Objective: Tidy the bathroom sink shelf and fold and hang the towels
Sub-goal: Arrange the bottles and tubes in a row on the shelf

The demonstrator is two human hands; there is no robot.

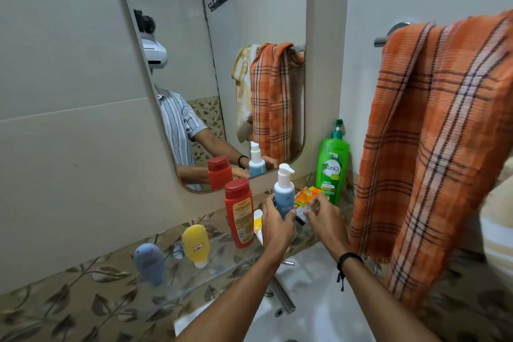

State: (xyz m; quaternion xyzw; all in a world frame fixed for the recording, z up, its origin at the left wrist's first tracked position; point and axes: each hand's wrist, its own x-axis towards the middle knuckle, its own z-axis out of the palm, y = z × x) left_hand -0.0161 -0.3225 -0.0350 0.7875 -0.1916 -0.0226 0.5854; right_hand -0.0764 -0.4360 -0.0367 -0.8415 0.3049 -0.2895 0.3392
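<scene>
Blue pump bottle (284,197): rigid plastic, probably light, smooth and likely slippery; best taken mid-body. It is upright at the glass shelf (194,283), long axis vertical, nozzle pointing right. Left grip (277,226) wraps its lower body. Right grip (326,219), just beside, pinches a small tube (301,215).

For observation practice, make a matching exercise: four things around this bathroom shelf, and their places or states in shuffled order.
1 blue pump bottle
2 green pump bottle
3 yellow tube
4 orange checked towel

a draped over the rail
b standing on its cap
c gripped by the left hand
d at the shelf's right end

Pairs: 1-c, 2-d, 3-b, 4-a
</scene>
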